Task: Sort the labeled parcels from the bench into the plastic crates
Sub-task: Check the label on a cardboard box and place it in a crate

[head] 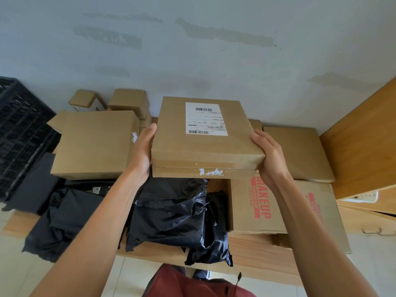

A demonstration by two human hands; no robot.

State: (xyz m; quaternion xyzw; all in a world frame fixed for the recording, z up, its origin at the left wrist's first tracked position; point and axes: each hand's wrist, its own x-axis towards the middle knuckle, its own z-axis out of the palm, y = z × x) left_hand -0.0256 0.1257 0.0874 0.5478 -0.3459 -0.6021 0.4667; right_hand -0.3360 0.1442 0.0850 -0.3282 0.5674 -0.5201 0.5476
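Nearest, at the bottom of the frame, two bare forearms reach up from a dark red garment. The left hand clasps the parcel's left edge, thumb laid along the top rim and the other fingers tucked underneath, out of sight. The right hand cups the near right corner, fingers together along the side.

The parcel sits mid-frame, held just above the bench and clear of the black bags beneath it. I'd judge the step is reading the label and carrying it over: keep it level, thumbs off the label, and lift straight before swinging toward the crate at the left edge, so it doesn't clip the box beside it.

It is a flat square parcel in brown paper with crisp corners. The white label with two barcodes sits toward the far edge, and torn white tape scraps mark the near side.
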